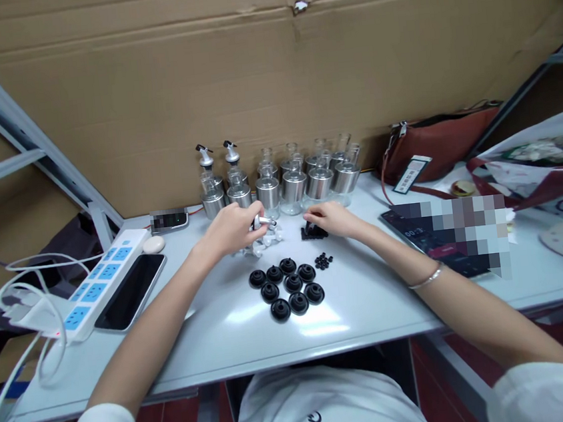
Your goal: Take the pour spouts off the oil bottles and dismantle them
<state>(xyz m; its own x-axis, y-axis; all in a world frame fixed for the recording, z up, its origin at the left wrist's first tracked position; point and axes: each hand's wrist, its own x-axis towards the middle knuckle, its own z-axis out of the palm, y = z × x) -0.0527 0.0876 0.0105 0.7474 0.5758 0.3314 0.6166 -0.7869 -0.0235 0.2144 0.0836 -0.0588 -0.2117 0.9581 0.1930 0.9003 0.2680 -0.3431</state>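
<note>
My left hand point(233, 228) is closed around a silver pourer spout point(263, 221), its tip pointing right. Below that hand lie several clear and silver spout pieces point(264, 241), partly covered by it. My right hand point(333, 219) pinches at a small pile of black parts point(315, 233); a small black part shows at its fingertips. Nearer me sit several round black stoppers point(294, 282), with a cluster of tiny black pieces point(324, 261) to their right. Behind my hands stand several glass bottles with metal sleeves point(294, 186); two at the left carry pourer spouts point(231, 152).
On the left are a power strip point(93, 288) with white cables, a phone point(132, 292) and a round white case point(153, 244). To the right lie a tablet-like screen point(430, 242) and a brown bag point(436, 148). Cardboard point(159, 96) walls off the back.
</note>
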